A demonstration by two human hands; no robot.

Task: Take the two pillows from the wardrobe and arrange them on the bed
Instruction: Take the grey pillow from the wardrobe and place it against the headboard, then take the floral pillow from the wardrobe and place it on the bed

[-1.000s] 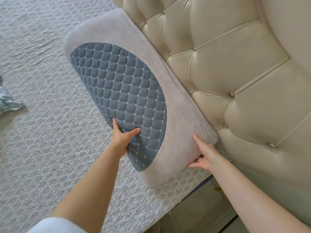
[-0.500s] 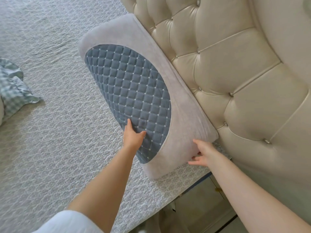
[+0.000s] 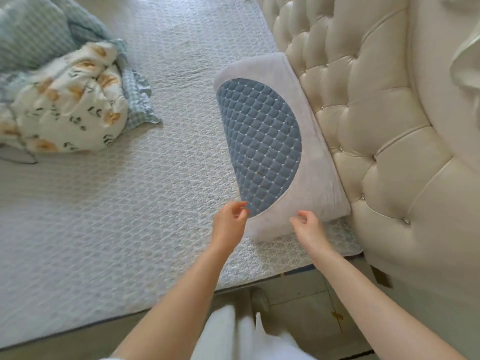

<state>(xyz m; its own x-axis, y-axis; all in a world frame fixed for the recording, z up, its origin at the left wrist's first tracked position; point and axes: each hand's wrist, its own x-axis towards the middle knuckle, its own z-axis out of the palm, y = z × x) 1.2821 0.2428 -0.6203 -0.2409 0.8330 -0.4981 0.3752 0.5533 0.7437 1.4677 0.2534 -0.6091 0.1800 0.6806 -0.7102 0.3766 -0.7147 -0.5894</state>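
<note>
A grey pillow [image 3: 317, 162] with a blue quilted half-oval panel lies flat on the bed [image 3: 130, 203], its long side against the cream tufted headboard [image 3: 376, 126]. My left hand [image 3: 230, 222] hovers at the pillow's near edge by the blue panel, fingers loosely curled and holding nothing. My right hand [image 3: 307, 227] hangs over the pillow's near grey corner, fingers also loosely apart and empty. Only this one pillow is in view.
A bundled floral and blue-checked quilt [image 3: 67, 100] lies heaped at the bed's far left. The bed's near edge runs across the lower frame, with the floor [image 3: 298, 294] and my white trousers below it. The headboard fills the right side.
Both hands have come off the pillow and pulled back towards me. The view has drawn back and swung, so the quilt heap at the left now shows.
</note>
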